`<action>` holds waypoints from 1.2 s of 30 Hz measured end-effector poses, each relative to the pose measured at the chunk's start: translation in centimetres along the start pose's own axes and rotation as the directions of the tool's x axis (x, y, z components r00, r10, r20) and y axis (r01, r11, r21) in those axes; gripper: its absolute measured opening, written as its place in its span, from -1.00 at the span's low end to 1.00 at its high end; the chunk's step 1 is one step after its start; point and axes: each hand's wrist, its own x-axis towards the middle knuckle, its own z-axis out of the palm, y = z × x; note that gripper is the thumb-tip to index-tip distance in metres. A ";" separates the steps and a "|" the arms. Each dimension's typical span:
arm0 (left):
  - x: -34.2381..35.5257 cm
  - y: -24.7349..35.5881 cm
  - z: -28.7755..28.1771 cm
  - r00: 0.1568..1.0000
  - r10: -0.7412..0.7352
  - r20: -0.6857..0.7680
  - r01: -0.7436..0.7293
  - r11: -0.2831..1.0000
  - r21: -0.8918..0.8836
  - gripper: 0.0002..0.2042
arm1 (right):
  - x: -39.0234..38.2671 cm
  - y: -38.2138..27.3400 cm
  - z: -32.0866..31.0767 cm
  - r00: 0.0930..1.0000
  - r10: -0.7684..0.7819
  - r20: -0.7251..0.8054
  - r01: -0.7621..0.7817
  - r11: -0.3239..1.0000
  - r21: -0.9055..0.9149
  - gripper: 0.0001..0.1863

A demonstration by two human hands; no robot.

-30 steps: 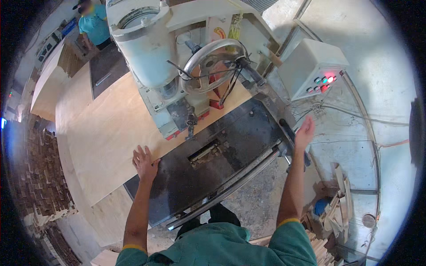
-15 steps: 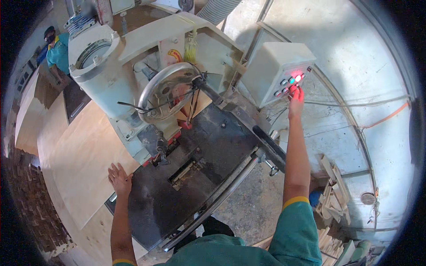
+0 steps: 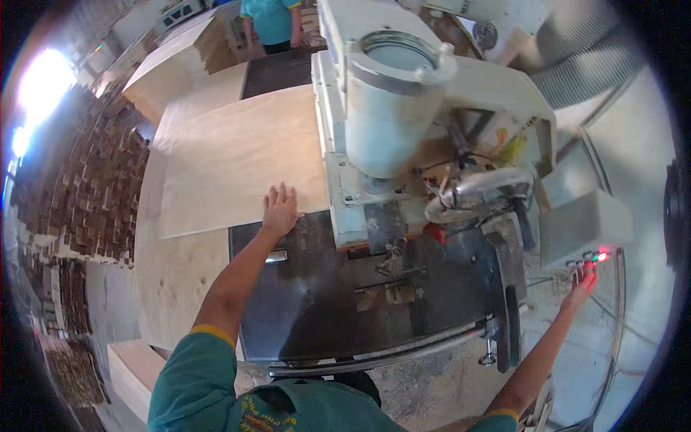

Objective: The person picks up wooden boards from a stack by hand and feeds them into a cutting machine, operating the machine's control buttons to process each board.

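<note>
Wd sheet, nr edge under L hand, R hand well apart

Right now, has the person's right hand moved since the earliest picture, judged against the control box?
Yes: the right hand has moved toward the control box, from near the black handle to the buttons.

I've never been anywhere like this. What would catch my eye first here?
Probably the big white machine at upper centre, standing over a dark table. Next, the glowing red light on the pale control box at right, with the person's right hand at its buttons. Left of the machine, the left hand lies at the near edge of a large pale wooden sheet.
</note>
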 end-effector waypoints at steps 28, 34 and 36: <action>20.8 -5.1 1.2 0.965 -0.248 0.090 0.262 0.936 -0.234 -0.33 | 0.6 0.1 -0.6 0.995 0.014 -0.094 -0.032 0.982 -0.185 -0.39; 15.5 -2.4 0.4 0.944 -0.211 -0.253 0.088 0.901 -0.425 -0.41 | 1.2 1.2 -0.8 0.995 0.060 -0.085 -0.069 0.993 -0.100 -0.42; 10.7 -0.7 0.0 0.908 -0.144 -0.392 -0.048 0.897 -0.440 -0.48 | 0.7 0.4 -1.8 0.992 0.065 -0.112 -0.081 0.986 -0.145 -0.43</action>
